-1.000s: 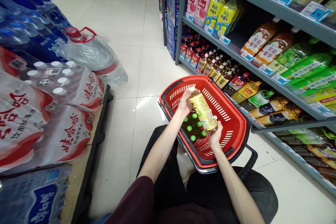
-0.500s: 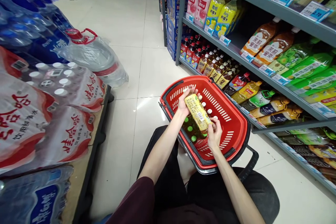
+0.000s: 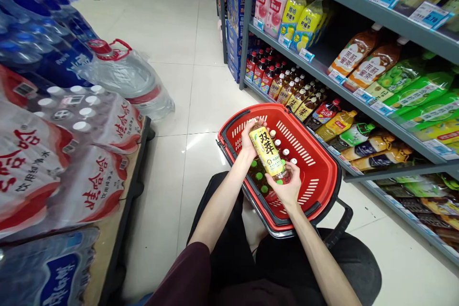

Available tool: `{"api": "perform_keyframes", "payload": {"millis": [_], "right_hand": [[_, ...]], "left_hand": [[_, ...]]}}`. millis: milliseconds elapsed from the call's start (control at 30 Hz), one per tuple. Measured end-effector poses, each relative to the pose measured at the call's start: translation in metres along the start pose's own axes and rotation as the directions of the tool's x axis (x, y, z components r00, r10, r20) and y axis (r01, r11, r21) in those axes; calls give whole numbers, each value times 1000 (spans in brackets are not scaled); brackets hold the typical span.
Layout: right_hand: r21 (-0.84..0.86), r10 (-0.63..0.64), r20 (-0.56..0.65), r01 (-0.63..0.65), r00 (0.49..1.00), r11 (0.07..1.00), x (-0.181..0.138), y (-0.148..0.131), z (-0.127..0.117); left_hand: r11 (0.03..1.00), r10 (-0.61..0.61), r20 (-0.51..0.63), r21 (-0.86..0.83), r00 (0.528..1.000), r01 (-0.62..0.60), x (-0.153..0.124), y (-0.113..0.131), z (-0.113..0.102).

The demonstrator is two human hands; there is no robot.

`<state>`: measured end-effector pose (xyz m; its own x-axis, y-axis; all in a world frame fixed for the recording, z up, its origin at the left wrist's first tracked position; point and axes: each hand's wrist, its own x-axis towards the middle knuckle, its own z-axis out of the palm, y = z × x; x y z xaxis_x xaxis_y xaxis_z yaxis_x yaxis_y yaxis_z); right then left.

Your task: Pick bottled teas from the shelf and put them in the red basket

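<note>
Bottle point(image 3: 266, 151) now turned label-up (half a second ago its small-print side faced the camera), held over the red basket point(image 3: 315, 162). Left hand point(image 3: 250, 136) wraps the top end, right hand point(image 3: 289, 184) cups the bottom. Cap hidden by fingers; green-capped bottles point(image 3: 258, 178) underneath mostly covered.

I count one red basket point(image 3: 322, 172), one yellow-labelled bottle point(image 3: 267, 150) held over it, two hands on that bottle. In the basket: about five green-capped bottles point(image 3: 258, 177), four white-capped bottles point(image 3: 283, 151). One large water jug point(image 3: 125, 74) on the left.
</note>
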<state>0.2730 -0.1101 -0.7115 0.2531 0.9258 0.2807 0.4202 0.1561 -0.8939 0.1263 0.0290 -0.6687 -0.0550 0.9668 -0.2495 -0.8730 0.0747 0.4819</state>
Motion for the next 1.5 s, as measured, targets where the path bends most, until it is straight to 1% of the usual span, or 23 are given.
{"api": "perform_keyframes", "payload": {"millis": [167,300,400,500,567,633,733,800,867,933,1033,1100,1167,1233,1300,1367,1400,1433,1467,1500], "right_hand": [[-98,-150,-37,146,988,984,1,3,2],[-147,-181,-49,172,982,974,3,1,1],[-172,-164,-57,152,985,973,3,-2,1],[-176,-128,-48,118,991,977,3,-3,1],[-184,-81,-18,76,997,980,4,-1,2],[-212,-14,39,22,999,977,5,4,3],[-257,62,152,-21,986,966,5,14,6],[-251,79,214,-23,974,968,5,19,8],[-224,98,246,-42,964,974,5,19,10],[-185,138,256,-92,957,978,5,16,10],[-107,215,273,-193,938,975,6,10,9],[-46,255,305,-253,918,966,7,8,8],[-4,262,327,-276,908,961,7,9,8],[9,244,322,-261,915,965,7,13,8],[-9,235,291,-243,927,970,7,17,10],[-42,246,240,-243,939,969,8,21,11],[-59,253,211,-246,944,967,8,23,11],[-66,255,182,-247,950,967,9,25,11],[-63,251,153,-244,956,968,10,26,11],[-51,245,127,-240,961,969,12,26,11]], "left_hand": [[1000,-14,14,5,1000,14,4,-2,-5],[1000,-11,-33,14,999,12,7,-4,-9],[1000,16,-50,1,999,-16,6,-4,-9],[999,37,-31,-8,999,-38,4,-3,-5],[999,39,-7,6,999,-39,1,-2,-1],[998,42,22,40,999,-43,-1,-1,2],[989,31,122,140,992,-48,-6,-2,4],[967,-36,237,254,971,-26,-9,-6,3],[925,-156,346,380,925,13,-11,-11,1],[881,-267,426,471,864,40,-14,-17,0],[847,-367,498,528,785,61,-17,-24,0],[828,-410,513,556,754,72,-19,-27,1],[799,-437,503,598,745,65,-19,-30,3],[763,-446,490,646,749,31,-20,-33,5],[722,-435,482,691,761,-26,-19,-34,8],[662,-415,470,743,779,-95,-17,-29,9],[617,-409,456,776,790,-129,-14,-22,8],[552,-406,439,817,801,-168,-11,-13,7],[463,-406,408,863,818,-201,-6,0,4],[345,-414,382,906,826,-246,0,16,0]]}}
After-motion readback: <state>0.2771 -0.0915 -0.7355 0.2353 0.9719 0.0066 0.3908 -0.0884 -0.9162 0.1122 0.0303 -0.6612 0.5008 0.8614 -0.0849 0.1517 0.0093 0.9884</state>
